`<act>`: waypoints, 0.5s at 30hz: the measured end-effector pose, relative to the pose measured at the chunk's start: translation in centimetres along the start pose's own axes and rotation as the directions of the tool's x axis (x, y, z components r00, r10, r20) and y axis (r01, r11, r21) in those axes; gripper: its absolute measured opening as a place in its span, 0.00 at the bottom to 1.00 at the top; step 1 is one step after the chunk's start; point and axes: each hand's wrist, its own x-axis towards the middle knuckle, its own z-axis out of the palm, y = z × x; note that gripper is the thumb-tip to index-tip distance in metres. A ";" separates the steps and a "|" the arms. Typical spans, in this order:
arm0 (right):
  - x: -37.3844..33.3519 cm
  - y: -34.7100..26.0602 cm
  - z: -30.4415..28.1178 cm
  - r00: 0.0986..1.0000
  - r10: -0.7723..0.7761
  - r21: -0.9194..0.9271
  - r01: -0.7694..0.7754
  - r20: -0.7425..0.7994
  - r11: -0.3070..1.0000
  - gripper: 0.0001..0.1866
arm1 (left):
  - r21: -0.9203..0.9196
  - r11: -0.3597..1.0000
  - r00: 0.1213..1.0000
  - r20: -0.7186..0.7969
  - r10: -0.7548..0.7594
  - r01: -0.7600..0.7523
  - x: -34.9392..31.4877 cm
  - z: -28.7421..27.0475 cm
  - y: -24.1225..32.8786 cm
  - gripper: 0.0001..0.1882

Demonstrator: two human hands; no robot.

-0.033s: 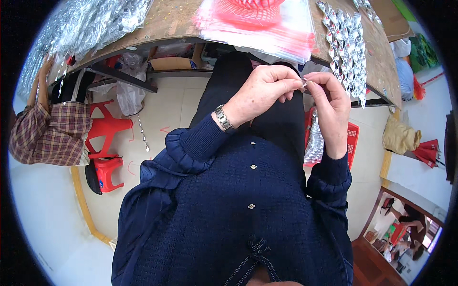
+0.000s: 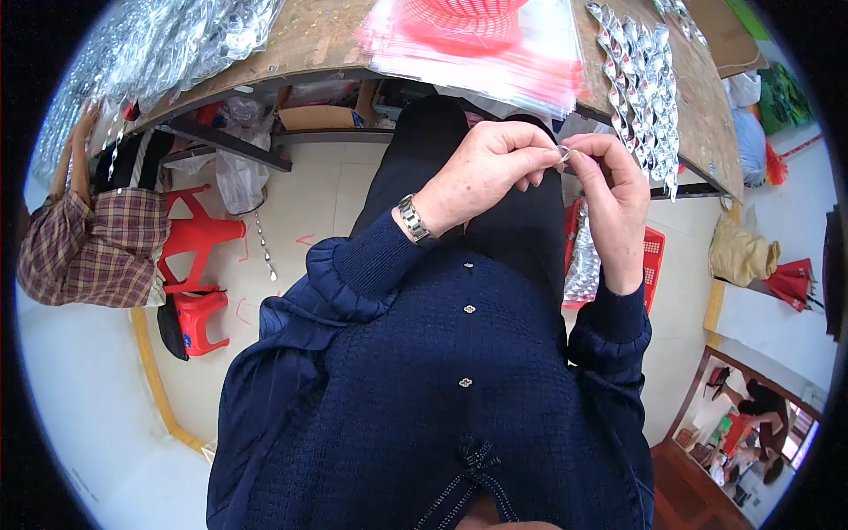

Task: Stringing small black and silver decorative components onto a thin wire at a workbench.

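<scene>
Over my lap, my left hand [image 2: 481, 172] and my right hand [image 2: 616, 199] meet, both closed in a pinch. Between their fingertips is a small transparent loop [image 2: 564, 153], like thin thread or a ring; its exact kind is too small to tell. Both hands grip it. Just beyond them, a stack of transparent plastic sheets or bags with red print [image 2: 477, 72] lies at the table's near edge. To the right of that stack, several twisted silver foil strips [image 2: 636, 88] hang over the edge, close to my right hand.
A red mesh basket [image 2: 464, 11] stands on the stack. Silver plastic-wrapped strips [image 2: 194, 44] cover the left of the wooden table [image 2: 322, 35]. A co-worker in a checked shirt [image 2: 102, 243] is at the left by red stools [image 2: 199, 243]. A red crate [image 2: 652, 261] sits right of my legs.
</scene>
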 end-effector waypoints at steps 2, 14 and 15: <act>0.1 0.0 0.0 1.000 -0.013 -0.027 0.014 0.004 1.000 0.04 | 0.010 1.000 1.000 0.004 -0.009 0.009 -0.1 0.0 0.1 0.09; 0.1 0.1 0.3 1.000 -0.013 0.026 0.013 0.026 1.000 0.05 | -0.020 0.999 0.999 0.011 -0.041 0.041 -0.3 0.0 0.0 0.08; 0.1 0.1 0.3 1.000 -0.013 0.028 0.012 0.027 1.000 0.05 | -0.012 0.999 0.999 0.008 -0.034 0.034 -0.4 0.0 0.0 0.08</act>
